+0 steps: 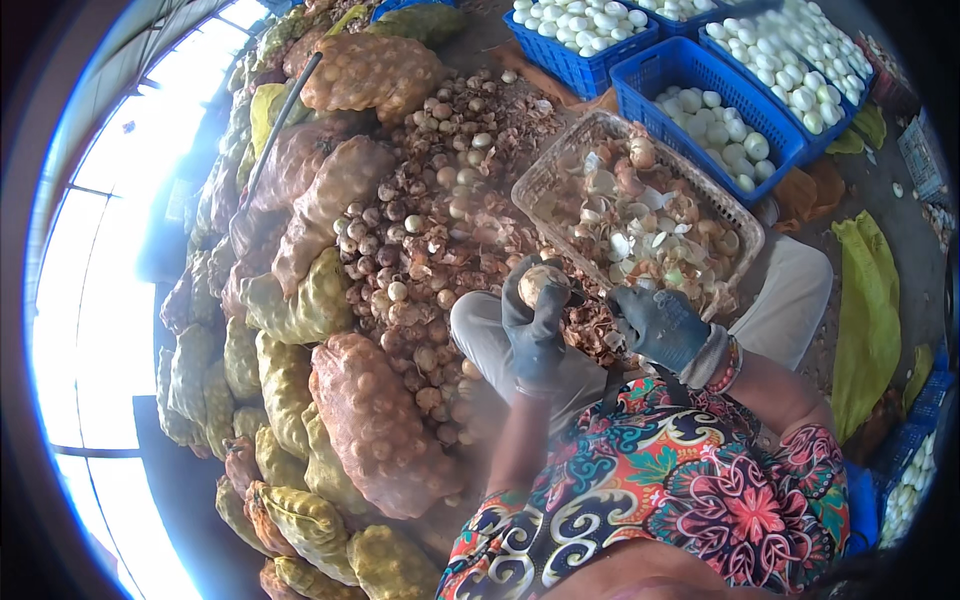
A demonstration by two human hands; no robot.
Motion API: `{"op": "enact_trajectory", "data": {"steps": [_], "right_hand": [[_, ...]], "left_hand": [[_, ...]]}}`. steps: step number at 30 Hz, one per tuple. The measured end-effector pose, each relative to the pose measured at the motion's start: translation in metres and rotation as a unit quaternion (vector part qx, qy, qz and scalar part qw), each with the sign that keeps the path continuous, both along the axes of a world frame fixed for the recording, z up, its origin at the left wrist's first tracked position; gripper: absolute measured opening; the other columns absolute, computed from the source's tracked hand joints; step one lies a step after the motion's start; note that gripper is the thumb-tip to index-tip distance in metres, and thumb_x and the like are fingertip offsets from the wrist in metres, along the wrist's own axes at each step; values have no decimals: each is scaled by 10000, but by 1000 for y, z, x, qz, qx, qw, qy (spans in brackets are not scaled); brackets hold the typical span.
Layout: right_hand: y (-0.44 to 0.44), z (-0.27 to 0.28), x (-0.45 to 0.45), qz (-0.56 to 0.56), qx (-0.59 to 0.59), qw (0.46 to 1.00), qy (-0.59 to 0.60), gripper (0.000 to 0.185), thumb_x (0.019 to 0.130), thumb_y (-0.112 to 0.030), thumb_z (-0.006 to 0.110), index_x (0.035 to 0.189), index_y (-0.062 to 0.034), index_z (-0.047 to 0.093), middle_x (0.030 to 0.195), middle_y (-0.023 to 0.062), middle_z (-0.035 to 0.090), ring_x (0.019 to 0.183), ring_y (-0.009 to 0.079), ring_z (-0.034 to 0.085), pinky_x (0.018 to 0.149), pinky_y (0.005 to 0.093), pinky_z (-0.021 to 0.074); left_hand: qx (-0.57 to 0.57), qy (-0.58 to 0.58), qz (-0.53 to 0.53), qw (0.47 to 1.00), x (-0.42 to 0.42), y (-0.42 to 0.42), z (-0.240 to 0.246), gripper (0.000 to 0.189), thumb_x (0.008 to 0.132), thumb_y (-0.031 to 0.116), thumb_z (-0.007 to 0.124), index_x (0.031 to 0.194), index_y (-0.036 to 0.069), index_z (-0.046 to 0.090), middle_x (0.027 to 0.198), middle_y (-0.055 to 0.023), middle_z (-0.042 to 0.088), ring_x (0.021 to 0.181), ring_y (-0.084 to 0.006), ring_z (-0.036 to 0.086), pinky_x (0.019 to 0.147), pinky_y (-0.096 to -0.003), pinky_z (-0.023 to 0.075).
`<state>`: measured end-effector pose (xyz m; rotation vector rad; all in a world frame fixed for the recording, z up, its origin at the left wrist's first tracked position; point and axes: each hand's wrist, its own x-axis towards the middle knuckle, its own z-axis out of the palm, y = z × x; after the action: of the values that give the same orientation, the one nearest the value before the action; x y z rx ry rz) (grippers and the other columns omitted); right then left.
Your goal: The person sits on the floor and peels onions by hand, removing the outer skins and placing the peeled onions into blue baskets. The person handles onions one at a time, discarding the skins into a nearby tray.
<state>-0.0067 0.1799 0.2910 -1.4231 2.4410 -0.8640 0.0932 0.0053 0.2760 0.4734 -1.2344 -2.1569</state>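
Note:
My left hand (534,322), in a grey-blue work glove, holds an onion (541,285) with its brownish skin on. Close by on the right, my gloved right hand (658,322) has its fingers curled around something small, perhaps a knife, whose handle is hidden; a thin dark edge points toward the onion. Just beyond both hands, a worn pale plastic crate (750,225) holds loose onion skins (645,217) and some onions. Unpeeled onions (367,240) and dry skins lie heaped on the floor to the left of my hands.
Blue crates (645,94) of peeled white onions (712,127) stand beyond the pale crate. Full mesh sacks (382,420) of onions are piled along the left, with a long rod (281,124) leaning on them. A yellow-green empty sack (866,322) lies at right.

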Motion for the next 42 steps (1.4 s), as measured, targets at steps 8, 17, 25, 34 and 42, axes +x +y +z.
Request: {"op": "enact_trajectory", "data": {"steps": [8,17,25,34,42], "right_hand": [[2,-8,-16,8,-35,987,-155,176,973,-200,678,1081,-62,659,827,162,703,759,346,729,660,454,555],[20,11,-21,49,-91,939,-329,265,1045,-287,647,1102,-35,706,713,113,628,628,241,627,613,401,508],[-4,6,-26,-20,-232,970,-75,381,975,-206,726,1320,-75,631,1070,155,712,917,359,722,803,455,586],[3,-21,-41,-48,-289,732,-616,320,1074,-344,658,1204,-51,674,899,-49,670,716,48,594,633,227,508],[-9,-44,-37,-44,-328,801,-499,241,1053,-231,694,1188,-32,682,933,-32,669,839,102,637,760,267,525]], "left_hand": [[-7,4,-60,998,-3,-1,-7,655,986,377,749,1460,-1,503,1268,-184,679,991,-261,721,805,-395,638],[119,77,-156,978,-5,-1,-7,679,989,363,753,1507,18,480,1300,-141,670,1100,-254,695,954,-416,580],[53,48,-271,960,-8,21,-14,720,1002,354,751,1550,5,441,1287,-135,662,1137,-252,676,1019,-435,542],[19,13,-290,957,-18,14,-17,848,943,461,793,1552,-22,452,1334,-129,654,1087,-222,678,903,-354,549],[22,-33,-304,952,-13,11,-22,817,961,334,800,1577,-42,418,1366,-109,646,1216,-199,635,1080,-370,492]]}}
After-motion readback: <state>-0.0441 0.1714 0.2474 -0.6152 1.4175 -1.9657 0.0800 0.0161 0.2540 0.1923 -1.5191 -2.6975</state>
